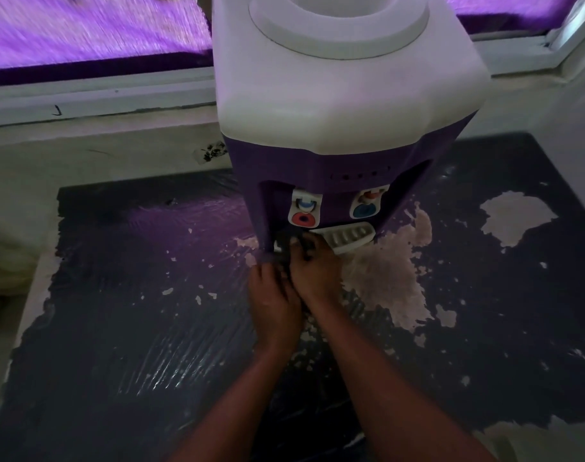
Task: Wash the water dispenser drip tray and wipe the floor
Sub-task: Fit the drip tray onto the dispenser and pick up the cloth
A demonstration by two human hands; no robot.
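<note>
The water dispenser (pixel 344 95) loses its top ring to the upper edge. The drip tray (pixel 347 236) has its left end hidden under the right hand (pixel 314 266) and a dark thing (pixel 289 240) too unclear to name. The left hand (pixel 273 295) overlaps them, and neither grip can be read. Both forearms (pixel 401 395) run off the bottom edge. The purple surface (pixel 84 28) is blurred.

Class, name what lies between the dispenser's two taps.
Only a bare strip of the purple front panel separates one tap from the other tap; the head view shows it.
</note>
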